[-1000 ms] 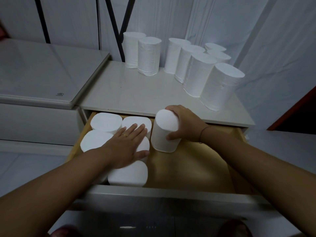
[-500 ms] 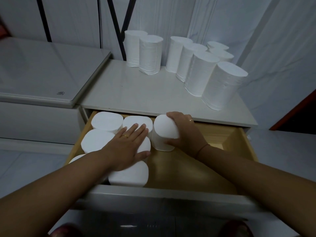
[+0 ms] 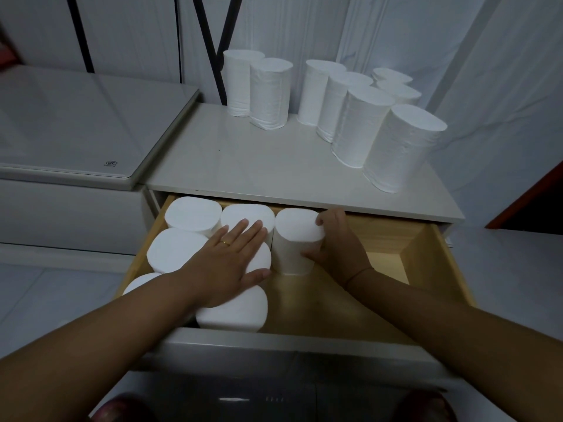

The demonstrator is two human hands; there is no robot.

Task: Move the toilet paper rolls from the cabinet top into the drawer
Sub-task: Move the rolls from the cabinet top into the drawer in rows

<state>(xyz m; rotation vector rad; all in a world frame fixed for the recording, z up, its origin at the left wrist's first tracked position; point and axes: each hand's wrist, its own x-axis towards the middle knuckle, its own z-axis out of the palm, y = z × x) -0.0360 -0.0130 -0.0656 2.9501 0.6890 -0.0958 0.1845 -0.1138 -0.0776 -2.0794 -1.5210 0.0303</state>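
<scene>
The wooden drawer (image 3: 426, 257) stands pulled open below the white cabinet top (image 3: 243, 166). Several white toilet paper rolls stand upright in its left half. My right hand (image 3: 338, 245) grips one roll (image 3: 294, 242), which stands upright on the drawer floor beside the back row. My left hand (image 3: 231, 257) lies flat, fingers spread, on top of the stored rolls (image 3: 189, 214). Several more rolls (image 3: 399, 147) stand on the cabinet top along the back and right.
A low white appliance with a glass lid (image 3: 76, 126) adjoins the cabinet on the left. White curtains hang behind and to the right. The drawer's right half shows bare wood. The drawer's white front (image 3: 274, 345) is near me.
My right hand has lowered the roll from a tilt to upright on the drawer floor and pushed it back beside the other rolls. My left hand has stayed on the stored rolls.
</scene>
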